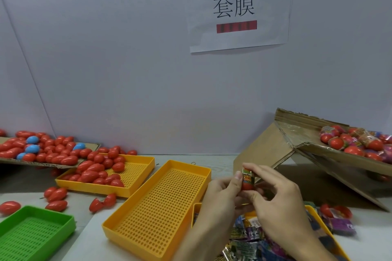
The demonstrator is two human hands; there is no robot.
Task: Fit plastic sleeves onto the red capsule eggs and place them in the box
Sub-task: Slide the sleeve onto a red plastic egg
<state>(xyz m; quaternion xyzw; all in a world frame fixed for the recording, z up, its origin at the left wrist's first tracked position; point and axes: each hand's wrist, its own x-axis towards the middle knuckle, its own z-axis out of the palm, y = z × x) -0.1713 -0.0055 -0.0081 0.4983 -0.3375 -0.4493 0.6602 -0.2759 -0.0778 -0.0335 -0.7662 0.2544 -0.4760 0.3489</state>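
My left hand (220, 195) and my right hand (275, 195) together hold one red capsule egg (247, 185) upright in front of me. A printed plastic sleeve (248, 175) covers the egg's upper part; the red bottom still shows. Both thumbs and forefingers pinch the sleeve and egg. Loose printed sleeves (246, 239) fill a yellow tray (318, 216) under my hands. The tilted cardboard box (318, 150) at the right holds several sleeved eggs (358, 142). Bare red eggs (97, 170) lie in a yellow tray (135, 188) at the left.
An empty perforated yellow tray (161, 201) lies in the middle, a green tray (38, 231) at the lower left. A cardboard sheet (91, 148) at the far left carries many red and a few blue eggs. Stray eggs lie on the table. A white wall stands close behind.
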